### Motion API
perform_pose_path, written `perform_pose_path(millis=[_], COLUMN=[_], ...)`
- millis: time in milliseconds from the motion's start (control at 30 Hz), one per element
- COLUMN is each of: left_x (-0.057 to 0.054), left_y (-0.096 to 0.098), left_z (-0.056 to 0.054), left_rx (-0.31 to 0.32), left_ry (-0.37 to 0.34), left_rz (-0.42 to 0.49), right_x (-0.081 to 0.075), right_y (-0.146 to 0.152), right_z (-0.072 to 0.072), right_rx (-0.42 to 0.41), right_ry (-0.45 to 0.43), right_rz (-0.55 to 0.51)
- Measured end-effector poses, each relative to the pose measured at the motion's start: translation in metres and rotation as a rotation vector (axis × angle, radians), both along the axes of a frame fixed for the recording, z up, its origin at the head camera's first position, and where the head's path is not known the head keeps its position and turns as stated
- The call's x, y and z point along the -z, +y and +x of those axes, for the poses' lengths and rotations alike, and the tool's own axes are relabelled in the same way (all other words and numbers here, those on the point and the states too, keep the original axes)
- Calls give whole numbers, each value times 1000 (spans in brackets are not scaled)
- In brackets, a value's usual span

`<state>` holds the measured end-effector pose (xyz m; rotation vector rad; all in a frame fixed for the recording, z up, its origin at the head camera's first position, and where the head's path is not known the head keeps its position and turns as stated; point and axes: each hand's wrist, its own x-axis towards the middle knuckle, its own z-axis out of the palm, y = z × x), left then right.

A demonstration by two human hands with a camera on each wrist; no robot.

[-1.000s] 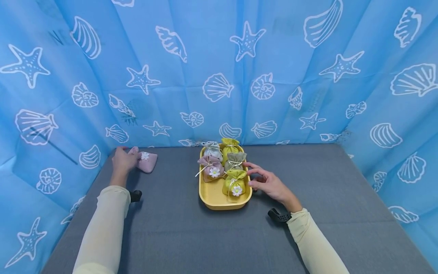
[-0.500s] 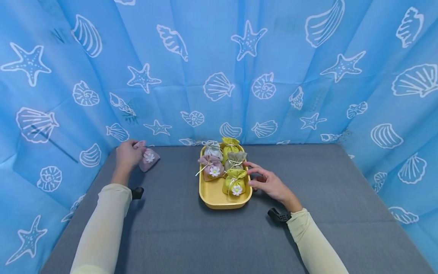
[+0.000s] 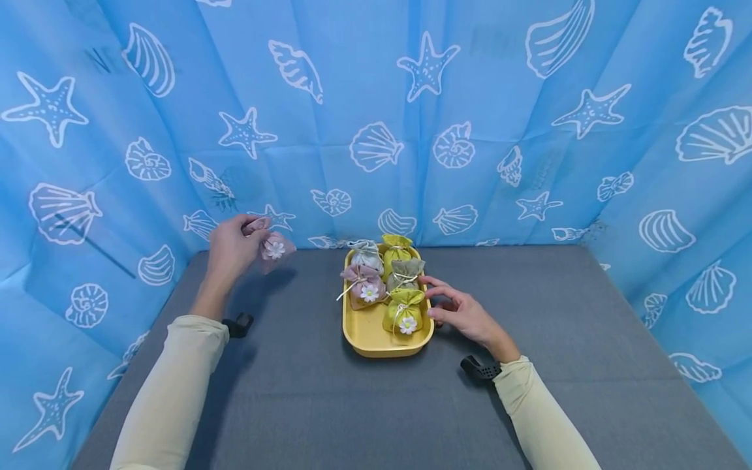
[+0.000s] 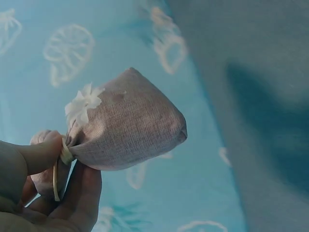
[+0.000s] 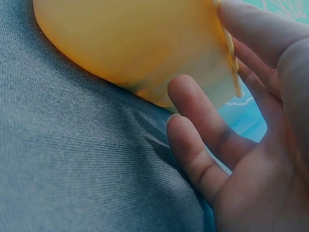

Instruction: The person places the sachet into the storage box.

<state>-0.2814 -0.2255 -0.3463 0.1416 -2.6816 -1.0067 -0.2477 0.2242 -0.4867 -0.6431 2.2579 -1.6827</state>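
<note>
My left hand point(image 3: 235, 249) pinches the gathered neck of a pink drawstring pouch point(image 3: 276, 251) between thumb and fingers, above the table at the left. In the left wrist view the pouch point(image 4: 135, 125) lies sideways in the air, with a white flower and a pale tie at its neck. My right hand point(image 3: 464, 316) holds the right rim of a yellow tray point(image 3: 376, 343), its fingers bent at the edge. Inside the tray sit two yellow pouches point(image 3: 404, 307), a pink pouch point(image 3: 364, 290), a silvery-grey pouch point(image 3: 365, 254) and an olive-grey pouch point(image 3: 405, 273).
A grey cloth point(image 3: 305, 405) covers the table. Behind it and along both sides hangs a blue curtain point(image 3: 329, 117) printed with white shells and starfish. A bare patch of tray floor shows at the tray's front left.
My left hand has lifted the pink pouch off the table and brought it slightly to the right. The right hand and the tray have stayed in place.
</note>
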Motion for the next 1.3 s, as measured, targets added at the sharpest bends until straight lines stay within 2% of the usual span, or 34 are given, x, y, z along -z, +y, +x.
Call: perform_pose_path(millis=[267,467,700,800,967,1300], left_x=[-24,-35,-44,-44,-41,-19], left_y=[31,55,81,90,107,134], left_z=[12,22,35,40,47,51], left_rx=[61,134,218,261,334,430], left_ry=[44,117,138,143,92,10], left_rz=[37,5,-31,-36,-23,-9], right_x=[0,-1,-1,-1,0,0], right_y=[0,1,1,0,0,1], right_z=[-1,-1,0,-1,-1,-2], right_rx=[-11,-15,-11,-15,-13,-20], right_ry=[22,22,19,14,6,4], right_rz=[17,13,4,5,15,-5])
